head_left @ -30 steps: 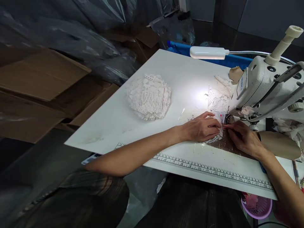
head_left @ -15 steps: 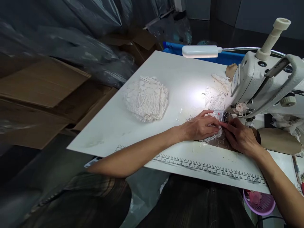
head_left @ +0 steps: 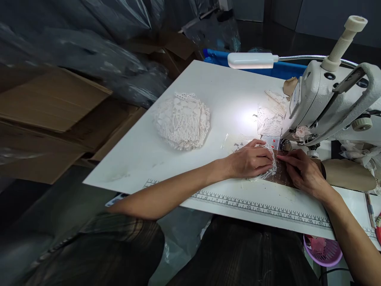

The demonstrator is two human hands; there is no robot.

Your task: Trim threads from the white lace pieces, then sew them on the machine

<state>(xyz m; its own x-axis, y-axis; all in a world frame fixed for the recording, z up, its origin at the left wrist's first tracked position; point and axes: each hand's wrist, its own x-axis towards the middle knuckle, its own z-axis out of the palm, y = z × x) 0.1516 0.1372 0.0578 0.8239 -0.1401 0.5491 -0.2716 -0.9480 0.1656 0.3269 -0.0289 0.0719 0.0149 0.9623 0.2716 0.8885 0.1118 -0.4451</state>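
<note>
Beneath the left hand, just in front of the sewing machine's needle area, lies a piece of white lace, its scalloped right edge showing past the fingertips. The left fingers rest bent over it, the index reaching farther toward the machine and the others close together; they lie on top rather than closing around it. At the lace's right edge, over a brown plate, the right hand points its index finger inward, the thumb lower and apart from it; whether it pinches the lace I cannot tell.

Right beside both hands, the white sewing machine head limits room on the far right, with a tan fabric roll near the right wrist. More lace pieces lie beyond the left fingers. White tabletop stretches leftward to a rounded lace bundle, well apart from the hand. Toward the body, a strip of table separates the hands from the printed ruler along the front edge; the left forearm crosses that edge.
</note>
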